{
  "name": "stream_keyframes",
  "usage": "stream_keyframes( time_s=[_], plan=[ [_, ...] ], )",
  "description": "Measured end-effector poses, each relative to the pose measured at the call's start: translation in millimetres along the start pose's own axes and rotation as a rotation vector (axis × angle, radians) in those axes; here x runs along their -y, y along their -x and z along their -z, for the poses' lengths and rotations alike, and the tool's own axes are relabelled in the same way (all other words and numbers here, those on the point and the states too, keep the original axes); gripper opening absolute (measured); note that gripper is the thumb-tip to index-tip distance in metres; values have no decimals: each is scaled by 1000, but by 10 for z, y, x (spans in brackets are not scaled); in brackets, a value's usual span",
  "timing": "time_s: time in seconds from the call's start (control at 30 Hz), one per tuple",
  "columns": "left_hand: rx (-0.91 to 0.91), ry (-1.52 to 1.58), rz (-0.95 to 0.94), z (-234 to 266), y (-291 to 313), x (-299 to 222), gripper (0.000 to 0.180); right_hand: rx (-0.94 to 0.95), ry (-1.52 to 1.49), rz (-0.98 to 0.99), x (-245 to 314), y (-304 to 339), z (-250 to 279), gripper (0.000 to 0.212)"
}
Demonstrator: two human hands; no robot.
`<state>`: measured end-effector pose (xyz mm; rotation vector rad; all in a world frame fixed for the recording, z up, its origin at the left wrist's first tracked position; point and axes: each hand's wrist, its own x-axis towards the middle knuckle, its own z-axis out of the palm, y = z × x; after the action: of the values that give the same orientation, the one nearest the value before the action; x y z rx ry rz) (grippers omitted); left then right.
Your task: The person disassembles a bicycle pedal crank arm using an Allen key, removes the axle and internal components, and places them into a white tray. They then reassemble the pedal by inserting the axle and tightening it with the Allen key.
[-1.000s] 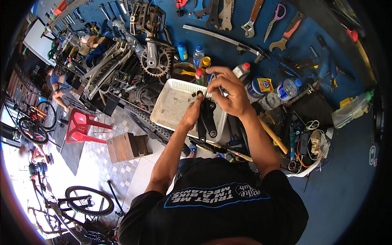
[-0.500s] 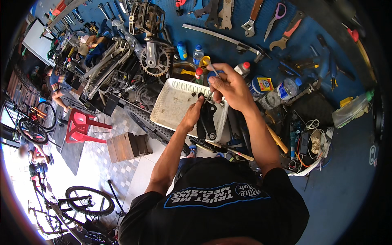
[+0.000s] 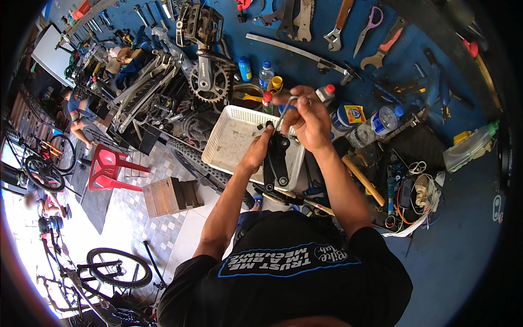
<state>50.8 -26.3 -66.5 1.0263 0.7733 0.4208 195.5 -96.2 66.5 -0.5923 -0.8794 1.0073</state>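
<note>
My left hand is closed around a black bicycle linkage part with round pivot holes, held over a white perforated plastic tray. Its thumb lies along the part's upper end. In my right hand is a thin, bent metal hex key, gripped near its bend between thumb and fingers. The key slants down toward the top of the black part; whether its tip sits in a bolt cannot be made out. Some right fingers are smeared by motion. Small dark pieces lie in the tray.
Behind the tray stand a green bottle with a red cap, a blue bottle and a yellow container. A crankset rises at the left. Tools hang on the blue wall, including scissors. A wooden handle lies right of my forearm.
My right hand has turned and opened some fingers around the hex key, whose long arm now shows more. The left hand and black part have stayed nearly still.
</note>
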Motion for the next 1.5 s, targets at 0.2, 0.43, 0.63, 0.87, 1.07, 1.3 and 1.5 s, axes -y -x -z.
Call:
stream_keyframes(
  time_s=[0.2, 0.43, 0.63, 0.87, 1.07, 1.3, 1.5],
  plan=[
    [-28, -15, 50, 48, -42, 152, 67, -203, 34, -255, 54, -78, 102, 36],
    [-40, -36, 31, 78, -17, 103, 82, 121, 646, -18, 213, -43, 24, 14],
    [-71, 21, -7, 19, 74, -18, 82, 257, 410, 177, 19, -31, 165, 8],
    [-32, -53, 46, 98, -17, 146, 72, 42, -178, -226, -2, -55, 127, 38],
    [-82, 30, 30, 134, -80, 261, 63, -108, 363, -204, 86, -34, -11, 35],
    [-67, 21, 26, 151, -57, 129, 84, 216, 439, 152, 5, -7, 159, 9],
    [-65, 99, 53, 61, 0, 110, 82, 189, 346, 131, -2, -16, 72, 22]
  ],
)
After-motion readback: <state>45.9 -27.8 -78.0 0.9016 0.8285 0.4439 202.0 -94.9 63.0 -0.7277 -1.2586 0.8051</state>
